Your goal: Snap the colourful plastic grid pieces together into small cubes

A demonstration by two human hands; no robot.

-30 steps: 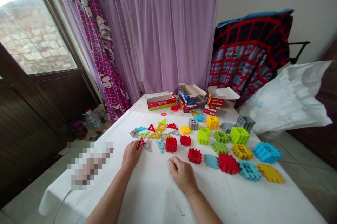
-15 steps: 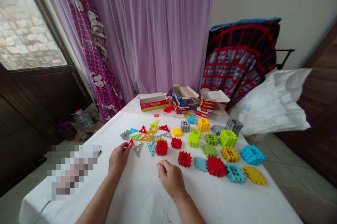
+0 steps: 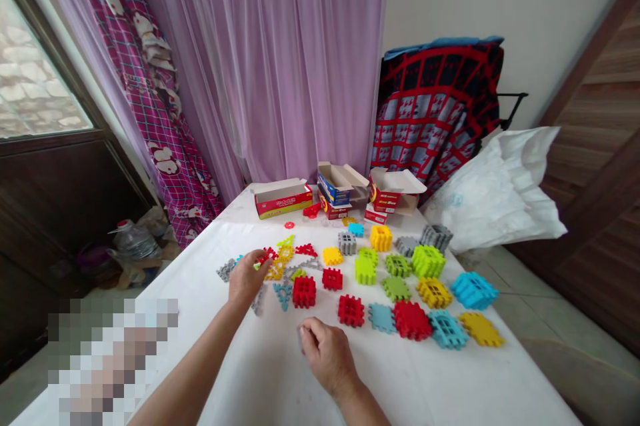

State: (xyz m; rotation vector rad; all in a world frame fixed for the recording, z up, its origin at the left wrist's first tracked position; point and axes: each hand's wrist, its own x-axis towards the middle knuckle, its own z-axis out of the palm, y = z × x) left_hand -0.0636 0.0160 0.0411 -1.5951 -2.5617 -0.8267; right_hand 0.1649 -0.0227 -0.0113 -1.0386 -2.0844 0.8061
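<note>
My left hand (image 3: 247,277) reaches over the flat triangular pieces, its fingers closed on a red triangle building piece (image 3: 269,255); whether one or two red triangles are there I cannot tell. Yellow triangle pieces (image 3: 277,269) lie just right of the fingertips. Below them are a blue triangle piece (image 3: 283,295) and a grey triangle piece (image 3: 257,303), the latter partly behind the wrist. Above the table's near part, my right hand (image 3: 330,354) is curled closed, and whatever it holds is hidden. Nearby stands a stack of red square pieces (image 3: 304,292).
Stacks of square interlocking pieces spread over the right side, among them red (image 3: 411,319), blue (image 3: 475,290) and lime green (image 3: 429,261). Opened cardboard boxes (image 3: 283,201) line the table's back edge. A white sack (image 3: 495,193) stands beyond the right edge.
My left hand has moved forward and right with the red triangle, deeper among the triangular pieces. My right hand stays closed in nearly the same place. The view has shifted slightly.
</note>
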